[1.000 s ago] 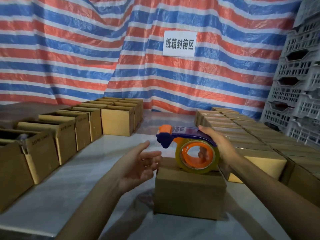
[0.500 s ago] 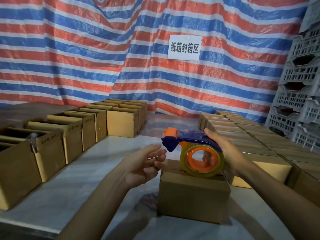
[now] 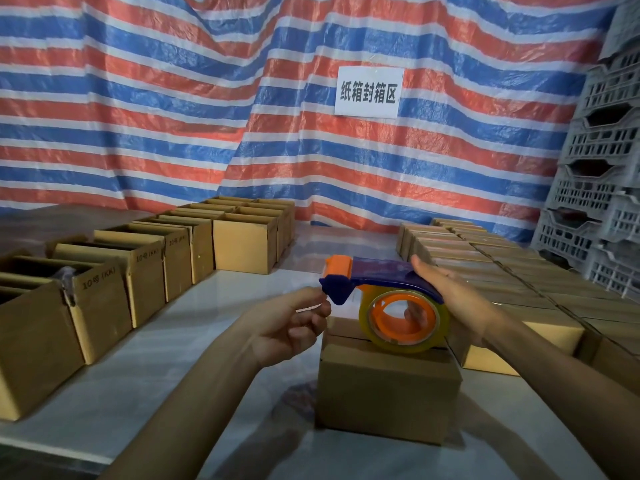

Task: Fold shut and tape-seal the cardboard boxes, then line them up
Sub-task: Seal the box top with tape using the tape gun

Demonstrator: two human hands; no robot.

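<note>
A closed cardboard box (image 3: 388,393) stands on the pale table in front of me. My right hand (image 3: 450,299) grips a blue and orange tape dispenser (image 3: 384,292) just above the box top, its clear tape roll (image 3: 403,318) almost touching the flaps. My left hand (image 3: 294,320) is at the dispenser's blue nose, fingers curled, pinching the free end of the tape between thumb and fingertips.
A row of open-topped boxes (image 3: 114,282) runs along the left side of the table (image 3: 145,382). Several sealed boxes (image 3: 502,282) lie packed together on the right. Grey plastic crates (image 3: 602,168) are stacked at the far right, with a striped tarp behind.
My left hand went from spread open beside the box to curled up at the dispenser's nose, pinching the tape end. The dispenser has barely moved.
</note>
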